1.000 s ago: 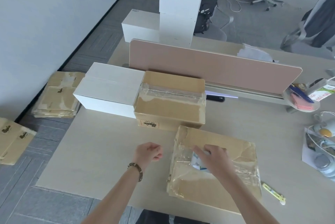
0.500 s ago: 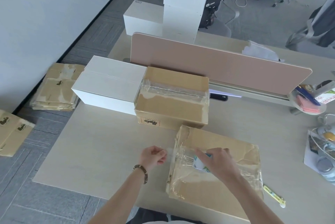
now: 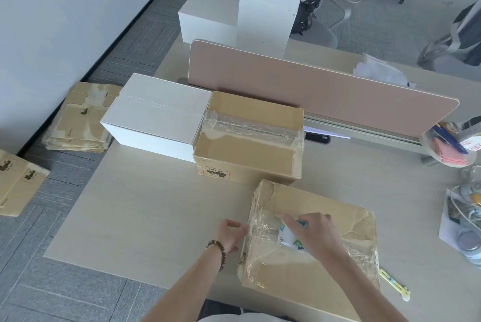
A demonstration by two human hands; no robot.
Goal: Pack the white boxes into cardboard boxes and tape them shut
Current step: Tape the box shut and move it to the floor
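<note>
Office desk (image 3: pixel 145 207). Taping step: right hand (image 3: pixel 316 233) grips tape roll (image 3: pixel 290 234) on near cardboard box (image 3: pixel 309 264); left hand (image 3: pixel 230 234) pinches tape end (image 3: pixel 251 228) at box edge. Next likely: press down, cut.

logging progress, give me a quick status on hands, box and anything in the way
Left hand pinching clear tape at near cardboard box left edge. Right hand on tape roll atop the box. Second cardboard box behind, taped. Nothing in the way.
</note>
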